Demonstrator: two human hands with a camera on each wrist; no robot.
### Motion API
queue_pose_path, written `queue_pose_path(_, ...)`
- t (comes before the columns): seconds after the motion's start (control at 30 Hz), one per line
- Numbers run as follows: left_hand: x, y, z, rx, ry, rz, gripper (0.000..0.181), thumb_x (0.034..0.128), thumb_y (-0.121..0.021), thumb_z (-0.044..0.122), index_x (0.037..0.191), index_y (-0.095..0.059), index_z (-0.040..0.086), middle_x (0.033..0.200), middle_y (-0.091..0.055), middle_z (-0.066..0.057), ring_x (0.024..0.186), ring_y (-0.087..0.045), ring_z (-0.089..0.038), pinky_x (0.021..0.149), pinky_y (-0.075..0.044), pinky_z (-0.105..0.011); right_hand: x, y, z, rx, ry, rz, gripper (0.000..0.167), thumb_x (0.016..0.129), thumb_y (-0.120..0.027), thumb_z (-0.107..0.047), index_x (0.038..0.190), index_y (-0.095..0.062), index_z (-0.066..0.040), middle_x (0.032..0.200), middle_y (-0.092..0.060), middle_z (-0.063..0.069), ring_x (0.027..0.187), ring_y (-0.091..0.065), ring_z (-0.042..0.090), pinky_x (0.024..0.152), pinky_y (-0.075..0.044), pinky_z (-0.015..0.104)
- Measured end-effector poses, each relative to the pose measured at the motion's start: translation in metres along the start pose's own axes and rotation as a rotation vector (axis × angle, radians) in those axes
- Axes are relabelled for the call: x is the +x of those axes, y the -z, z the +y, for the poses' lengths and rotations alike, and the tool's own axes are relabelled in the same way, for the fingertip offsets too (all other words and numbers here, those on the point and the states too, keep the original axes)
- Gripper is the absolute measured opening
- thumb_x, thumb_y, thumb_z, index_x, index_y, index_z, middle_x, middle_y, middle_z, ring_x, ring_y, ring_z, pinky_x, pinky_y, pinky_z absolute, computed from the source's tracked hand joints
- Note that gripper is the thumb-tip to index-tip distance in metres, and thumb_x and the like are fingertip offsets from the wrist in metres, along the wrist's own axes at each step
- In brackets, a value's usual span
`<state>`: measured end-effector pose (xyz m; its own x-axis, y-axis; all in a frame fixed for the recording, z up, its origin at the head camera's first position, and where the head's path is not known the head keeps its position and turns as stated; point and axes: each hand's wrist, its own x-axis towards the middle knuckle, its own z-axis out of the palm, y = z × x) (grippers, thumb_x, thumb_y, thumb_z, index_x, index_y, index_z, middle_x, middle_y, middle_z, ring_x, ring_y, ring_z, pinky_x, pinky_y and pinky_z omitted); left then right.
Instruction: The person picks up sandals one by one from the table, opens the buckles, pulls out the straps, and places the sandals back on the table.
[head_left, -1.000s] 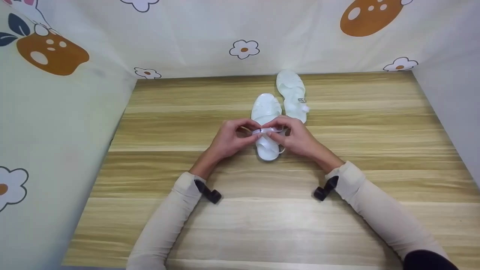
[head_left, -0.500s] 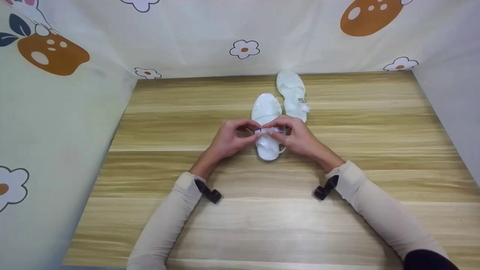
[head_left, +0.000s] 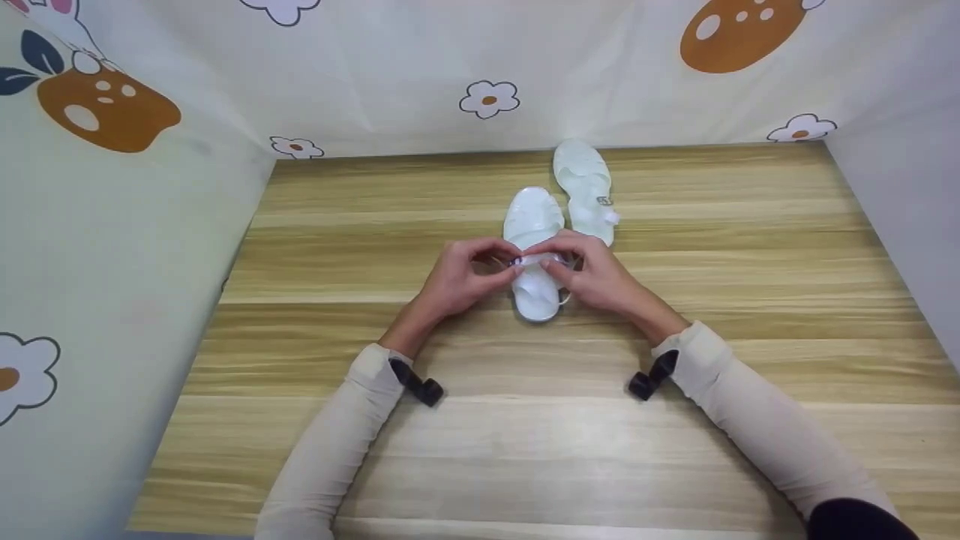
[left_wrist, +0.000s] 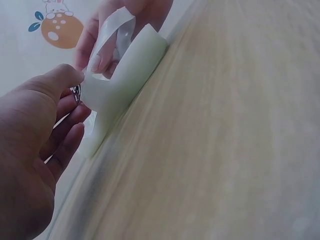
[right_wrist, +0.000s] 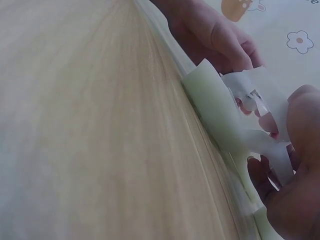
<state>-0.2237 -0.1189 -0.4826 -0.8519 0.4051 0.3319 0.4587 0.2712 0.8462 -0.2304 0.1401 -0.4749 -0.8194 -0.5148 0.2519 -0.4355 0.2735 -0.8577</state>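
Note:
A white sandal [head_left: 534, 214] lies on the table, toe away from me, with both hands over its ankle part. The left hand [head_left: 463, 276] pinches the metal buckle [left_wrist: 76, 94] at the sandal's left side between thumb and fingers. Opposite it, the right hand [head_left: 592, 271] pinches the white strap [head_left: 535, 259], which crosses above the sandal towards the buckle. In the left wrist view the strap [left_wrist: 114, 31] loops up beside the heel. Fingers hide where strap and buckle meet, so I cannot tell whether the strap is through it.
A second white sandal [head_left: 582, 166] lies just behind and to the right, near the back wall, its own buckle [head_left: 604, 201] visible. The wood-grain table [head_left: 525, 442] is bordered by printed cloth walls [head_left: 375, 82] at the back and sides.
Both arms stay nearly still. The right thumb has slid slightly to the right along the strap, and dark metal now shows more plainly at the left fingertips.

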Motion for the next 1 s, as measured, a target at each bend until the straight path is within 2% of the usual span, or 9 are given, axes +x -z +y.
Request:
queue_pose_path(0.2, 0.000, 0.000, 0.000, -0.013, 0.009, 0.001, 0.021, 0.0960, -0.084, 0.021, 0.115, -0.082, 0.012, 0.108, -0.083, -0.002, 0.099, -0.078, -0.013, 0.093, -0.065, -0.038, 0.000, 0.000, -0.001, 0.006, -0.011, 0.009, 0.032, 0.103, -0.065, -0.001, 0.124, -0.082, -0.018, 0.119, -0.077, 0.004, 0.115, -0.066, 0.017, 0.106, -0.047, 0.029)
queue_pose_path(0.33, 0.000, 0.000, -0.001, -0.021, 0.013, 0.005, 0.019, 0.0964, -0.082, 0.017, 0.114, -0.081, 0.012, 0.107, -0.083, -0.002, 0.099, -0.078, -0.013, 0.092, -0.065, -0.036, -0.001, 0.000, -0.002, -0.014, -0.021, 0.023, 0.035, 0.103, -0.062, 0.001, 0.122, -0.083, -0.020, 0.107, -0.073, 0.010, 0.102, -0.061, 0.019, 0.094, -0.046, 0.030)
queue_pose_path(0.5, 0.000, 0.001, -0.003, -0.034, 0.026, 0.014, 0.017, 0.0971, -0.081, 0.018, 0.113, -0.081, 0.011, 0.106, -0.082, -0.002, 0.096, -0.077, -0.013, 0.089, -0.065, -0.033, 0.000, 0.002, -0.006, -0.003, -0.073, 0.035, 0.027, 0.107, -0.066, -0.015, 0.129, -0.080, -0.020, 0.114, -0.076, 0.007, 0.102, -0.064, 0.017, 0.089, -0.050, 0.026)
queue_pose_path(0.57, 0.000, 0.002, -0.004, -0.046, 0.037, 0.014, 0.019, 0.0972, -0.082, 0.020, 0.113, -0.080, 0.011, 0.106, -0.081, -0.003, 0.094, -0.077, -0.014, 0.087, -0.065, -0.033, 0.001, 0.005, -0.008, 0.024, -0.099, 0.055, 0.029, 0.107, -0.068, -0.023, 0.134, -0.076, -0.016, 0.116, -0.076, 0.006, 0.101, -0.069, 0.018, 0.087, -0.054, 0.025)
queue_pose_path(0.67, 0.000, 0.003, -0.005, -0.072, 0.050, 0.004, 0.022, 0.0969, -0.082, 0.022, 0.116, -0.079, 0.011, 0.108, -0.081, -0.003, 0.095, -0.077, -0.016, 0.086, -0.064, -0.035, 0.002, 0.010, -0.008, 0.063, -0.115, 0.108, 0.036, 0.107, -0.069, -0.025, 0.139, -0.071, -0.008, 0.112, -0.074, 0.012, 0.095, -0.069, 0.021, 0.079, -0.056, 0.023)
queue_pose_path(0.8, 0.000, 0.004, -0.006, -0.130, 0.045, -0.022, 0.027, 0.0975, -0.080, 0.018, 0.122, -0.076, 0.009, 0.116, -0.080, -0.006, 0.103, -0.076, -0.020, 0.092, -0.063, -0.040, 0.004, 0.017, -0.006, 0.137, -0.111, 0.168, 0.039, 0.108, -0.068, -0.019, 0.141, -0.067, 0.000, 0.127, -0.071, 0.022, 0.111, -0.068, 0.019, 0.084, -0.059, 0.020)
queue_pose_path(0.9, 0.000, 0.004, -0.008, -0.156, 0.045, -0.027, 0.028, 0.0983, -0.077, 0.015, 0.125, -0.076, 0.007, 0.119, -0.080, -0.009, 0.108, -0.076, -0.022, 0.096, -0.062, -0.042, 0.004, 0.021, -0.005, 0.173, -0.119, 0.192, 0.039, 0.108, -0.067, -0.018, 0.140, -0.066, 0.003, 0.137, -0.067, 0.025, 0.122, -0.066, 0.018, 0.090, -0.062, 0.021)
queue_pose_path(1.0, 0.000, 0.004, -0.009, -0.153, 0.062, -0.016, 0.025, 0.1001, -0.075, 0.016, 0.124, -0.076, 0.007, 0.117, -0.080, -0.009, 0.106, -0.077, -0.022, 0.095, -0.063, -0.039, 0.004, 0.024, -0.006, 0.150, -0.136, 0.204, 0.037, 0.108, -0.067, -0.021, 0.138, -0.068, 0.002, 0.137, -0.069, 0.023, 0.124, -0.066, 0.018, 0.092, -0.062, 0.021)
